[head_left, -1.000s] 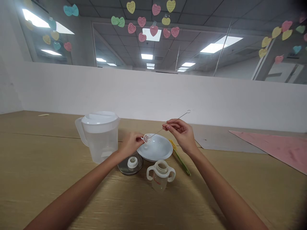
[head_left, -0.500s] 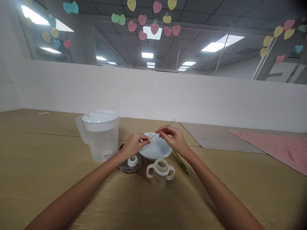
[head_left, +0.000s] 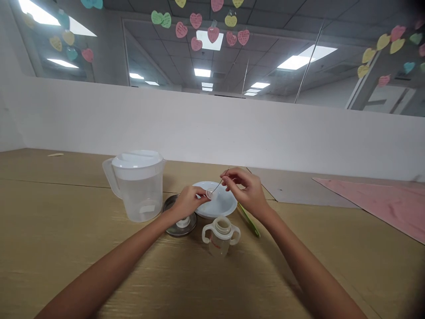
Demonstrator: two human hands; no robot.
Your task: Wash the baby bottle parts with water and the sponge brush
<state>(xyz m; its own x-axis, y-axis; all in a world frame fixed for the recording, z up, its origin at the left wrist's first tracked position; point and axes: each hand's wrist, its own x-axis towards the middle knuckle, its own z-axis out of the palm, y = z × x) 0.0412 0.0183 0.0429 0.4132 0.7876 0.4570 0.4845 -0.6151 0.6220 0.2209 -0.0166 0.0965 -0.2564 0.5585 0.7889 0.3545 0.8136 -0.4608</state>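
Your right hand [head_left: 247,190] has closed in, pinching the thin wire [head_left: 219,184] to the small clear piece [head_left: 210,193] your left hand [head_left: 189,201] grips

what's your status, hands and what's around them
Left hand pinching small clear silicone part; right hand pinching thin wire brush, its end at the part. White bowl beneath both. Two-handled baby bottle in front, plastic jug to the left.
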